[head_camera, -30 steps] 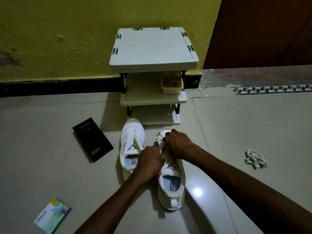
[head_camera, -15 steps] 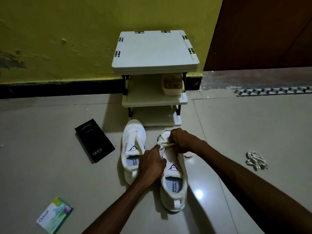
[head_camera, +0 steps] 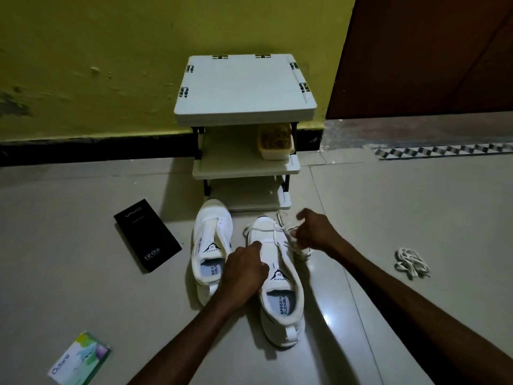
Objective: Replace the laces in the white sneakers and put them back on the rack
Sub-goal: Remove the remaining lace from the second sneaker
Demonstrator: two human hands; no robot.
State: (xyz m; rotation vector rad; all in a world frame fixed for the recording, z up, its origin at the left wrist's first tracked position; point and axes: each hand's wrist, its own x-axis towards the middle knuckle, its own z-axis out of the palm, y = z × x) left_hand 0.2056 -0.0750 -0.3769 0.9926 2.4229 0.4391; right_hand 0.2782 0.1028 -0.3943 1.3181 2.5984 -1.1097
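At frame centre, the left hand (head_camera: 245,270) grips the sneaker (head_camera: 281,290); the right hand (head_camera: 315,232) pinches its lace (head_camera: 261,228).

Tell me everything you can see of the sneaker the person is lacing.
The white sneaker stands upright on the tiled floor, toe toward the rack, beside its unlaced mate. It looks like fabric, with a triangular logo on the tongue, SPEED FLEXIBLE printed on the insole and a heel loop. A white lace crosses only its toe-end eyelets. The left hand holds its side; the right hand pinches the lace.
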